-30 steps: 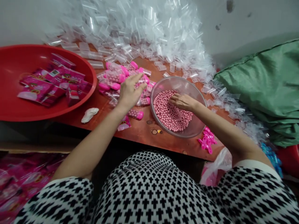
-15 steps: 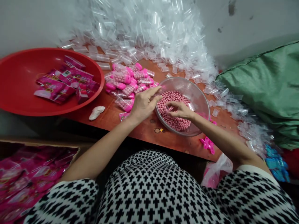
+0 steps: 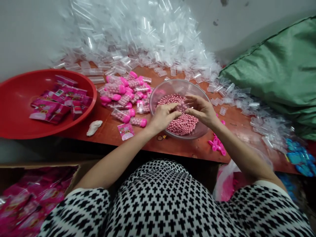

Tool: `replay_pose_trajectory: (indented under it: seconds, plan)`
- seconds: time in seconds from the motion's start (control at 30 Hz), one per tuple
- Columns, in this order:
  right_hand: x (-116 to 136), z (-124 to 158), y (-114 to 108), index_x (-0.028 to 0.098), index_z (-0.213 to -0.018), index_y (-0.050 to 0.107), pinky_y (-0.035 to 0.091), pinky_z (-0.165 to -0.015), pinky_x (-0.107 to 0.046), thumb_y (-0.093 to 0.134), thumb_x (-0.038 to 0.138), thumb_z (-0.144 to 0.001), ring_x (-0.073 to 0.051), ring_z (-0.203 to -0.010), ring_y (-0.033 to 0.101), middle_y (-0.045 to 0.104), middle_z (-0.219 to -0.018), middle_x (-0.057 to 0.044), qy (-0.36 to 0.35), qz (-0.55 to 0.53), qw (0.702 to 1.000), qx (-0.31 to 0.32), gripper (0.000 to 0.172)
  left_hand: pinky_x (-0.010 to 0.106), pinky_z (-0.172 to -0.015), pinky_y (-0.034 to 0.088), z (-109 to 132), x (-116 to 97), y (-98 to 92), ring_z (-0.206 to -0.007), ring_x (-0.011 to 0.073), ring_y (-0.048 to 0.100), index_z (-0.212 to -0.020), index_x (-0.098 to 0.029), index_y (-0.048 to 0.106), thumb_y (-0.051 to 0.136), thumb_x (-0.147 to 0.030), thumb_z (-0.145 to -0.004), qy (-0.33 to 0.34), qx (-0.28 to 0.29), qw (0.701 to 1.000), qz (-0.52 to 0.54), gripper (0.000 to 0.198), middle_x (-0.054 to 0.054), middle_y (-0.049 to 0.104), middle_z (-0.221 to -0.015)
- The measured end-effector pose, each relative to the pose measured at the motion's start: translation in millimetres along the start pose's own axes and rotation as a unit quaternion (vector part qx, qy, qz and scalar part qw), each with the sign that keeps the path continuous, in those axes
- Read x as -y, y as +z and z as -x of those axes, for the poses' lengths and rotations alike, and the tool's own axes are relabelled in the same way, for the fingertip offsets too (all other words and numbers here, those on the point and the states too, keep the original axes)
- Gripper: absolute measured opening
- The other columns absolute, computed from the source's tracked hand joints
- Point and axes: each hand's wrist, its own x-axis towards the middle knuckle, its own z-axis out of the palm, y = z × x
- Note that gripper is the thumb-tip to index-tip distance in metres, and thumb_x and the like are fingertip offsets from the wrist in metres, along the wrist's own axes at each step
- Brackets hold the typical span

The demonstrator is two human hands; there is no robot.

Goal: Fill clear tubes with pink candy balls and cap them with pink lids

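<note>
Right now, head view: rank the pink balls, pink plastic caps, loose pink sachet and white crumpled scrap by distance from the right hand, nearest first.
From the right hand:
1. pink balls, in the clear bowl, just below the hand
2. pink plastic caps, right of the bowl
3. pink sachet, left of the bowl
4. white crumpled scrap, farther left

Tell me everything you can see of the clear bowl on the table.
The bowl is round, shallow and transparent, of glass or clear plastic, with a smooth rim. It stands upright on the orange-red tabletop, holding a heap of small pink balls. The left hand and right hand reach in over the rim. Pink-capped clear tubes lie just left of it.
</note>
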Motion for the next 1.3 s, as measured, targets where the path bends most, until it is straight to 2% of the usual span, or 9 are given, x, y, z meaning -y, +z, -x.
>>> replay_pose_trajectory:
  seconds: [0.13, 0.3, 0.53, 0.8, 0.9, 1.03, 1.13, 1.23, 1.3]
  plan:
    - [4.9, -0.7, -20.3, 0.024, -0.120, 0.070, 0.056, -0.092, -0.034, 0.066, 0.041, -0.093, -0.020, -0.107, 0.069, 0.073, -0.117, -0.008, -0.149, 0.201, 0.966, 0.070, 0.032, 0.027, -0.073, 0.054, -5.8, 2.9, 4.4, -0.072, 0.0137, 0.064, -0.092, -0.014, 0.075, 0.068, -0.025, -0.081, -0.016, 0.072, 0.994, 0.084, 0.017, 0.002, 0.070, -0.079]
    - [1.6, 4.7, -25.2, 0.020, -0.118, 0.066, 0.056, -0.087, -0.032, 0.055, 0.036, -0.101, -0.018, -0.098, 0.069, 0.073, -0.106, -0.008, -0.224, 0.298, 0.925, 0.077, 0.025, 0.026, -0.072, 0.054, -8.2, -0.9, 8.3, -0.072, 0.0130, 0.063, -0.088, -0.014, 0.077, 0.077, -0.033, -0.075, -0.059, 0.085, 0.987, 0.124, 0.024, 0.002, 0.070, -0.081]
    - [-6.8, 17.4, -25.5, 0.017, -0.111, 0.064, 0.054, -0.079, -0.026, 0.058, 0.033, -0.100, -0.014, -0.089, 0.068, 0.073, -0.102, -0.006, -0.187, 0.285, 0.939, 0.045, 0.021, 0.032, -0.077, 0.061, -9.2, -3.6, 14.7, -0.076, 0.0166, 0.069, -0.096, -0.017, 0.081, 0.085, -0.050, -0.069, -0.128, 0.046, 0.982, 0.128, 0.043, 0.004, 0.075, -0.086]
    - [-3.2, 16.4, -31.0, 0.020, -0.098, 0.068, 0.052, -0.075, -0.023, 0.063, 0.034, -0.096, -0.011, -0.080, 0.066, 0.070, -0.084, 0.002, -0.130, 0.284, 0.947, 0.072, 0.015, 0.033, -0.080, 0.064, -8.6, -3.8, 19.4, -0.079, 0.0185, 0.072, -0.092, -0.016, 0.080, 0.086, -0.046, -0.070, -0.105, 0.034, 0.990, 0.092, 0.038, 0.004, 0.076, -0.087]
    - [-9.2, 17.7, -33.1, 0.018, -0.097, 0.068, 0.050, -0.073, -0.023, 0.062, 0.038, -0.096, -0.011, -0.076, 0.066, 0.069, -0.080, 0.002, -0.084, 0.293, 0.952, 0.015, 0.020, 0.033, -0.079, 0.065, -9.0, -3.1, 20.5, -0.082, 0.0197, 0.073, -0.092, -0.016, 0.078, 0.085, -0.042, -0.071, -0.122, 0.011, 0.988, 0.092, 0.034, 0.005, 0.076, -0.088]
    - [0.0, 43.6, -47.4, 0.018, -0.108, 0.068, 0.049, -0.076, -0.027, 0.066, 0.042, -0.094, -0.017, -0.088, 0.068, 0.074, -0.096, -0.003, 0.018, 0.357, 0.934, -0.031, 0.028, 0.031, -0.076, 0.065, -9.0, 0.7, 19.7, -0.078, 0.0179, 0.073, -0.090, -0.016, 0.077, 0.088, -0.041, -0.069, -0.153, -0.017, 0.981, 0.119, 0.034, 0.004, 0.076, -0.087]
    - [13.6, 84.5, -59.0, 0.017, -0.106, 0.069, 0.048, -0.079, -0.031, 0.062, 0.040, -0.096, -0.022, -0.093, 0.069, 0.075, -0.101, -0.008, 0.180, 0.472, 0.862, -0.046, 0.026, 0.031, -0.074, 0.066, -8.0, -0.6, 19.3, -0.077, 0.0172, 0.074, -0.092, -0.018, 0.076, 0.089, -0.044, -0.067, -0.158, -0.005, 0.975, 0.156, 0.039, 0.005, 0.076, -0.090]
    - [13.4, 126.8, -57.4, 0.015, -0.106, 0.070, 0.048, -0.075, -0.033, 0.060, 0.038, -0.095, -0.029, -0.091, 0.071, 0.075, -0.097, -0.014, 0.371, 0.536, 0.758, 0.027, 0.027, 0.032, -0.076, 0.066, -7.2, -6.4, 19.6, -0.081, 0.0186, 0.075, -0.096, -0.017, 0.076, 0.090, -0.046, -0.067, -0.168, 0.039, 0.968, 0.184, 0.043, 0.006, 0.076, -0.093]
    - [3.3, 146.2, -49.0, 0.013, -0.112, 0.068, 0.048, -0.074, -0.035, 0.059, 0.041, -0.095, -0.033, -0.096, 0.072, 0.075, -0.102, -0.019, 0.438, 0.539, 0.715, 0.079, 0.034, 0.032, -0.076, 0.066, -7.1, -10.2, 19.5, -0.081, 0.0192, 0.075, -0.096, -0.016, 0.076, 0.090, -0.044, -0.067, -0.181, 0.056, 0.961, 0.203, 0.042, 0.006, 0.076, -0.093]
